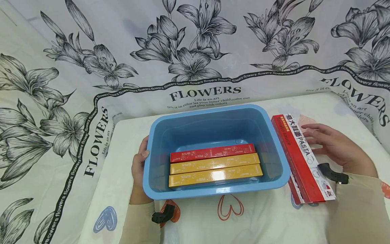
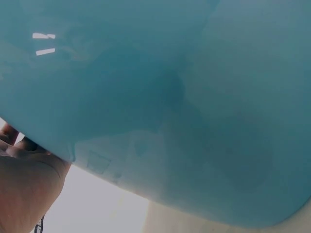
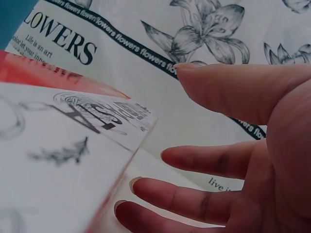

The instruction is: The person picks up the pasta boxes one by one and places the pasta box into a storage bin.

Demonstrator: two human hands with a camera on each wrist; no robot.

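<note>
With beige sleeves (image 1: 356, 217) nearest, grasping blue tub (image 1: 213, 194) at its left side with left grip (image 1: 139, 166). Hovering with right grip (image 1: 341, 145) released, just right of pasta box (image 1: 300, 159).

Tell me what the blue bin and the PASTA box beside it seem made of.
Blue bin: probably plastic, smooth and glossy, with bright reflections on its outer wall. PASTA box: likely printed cardboard, given its flat panels and straight edges; gloss unclear.
</note>
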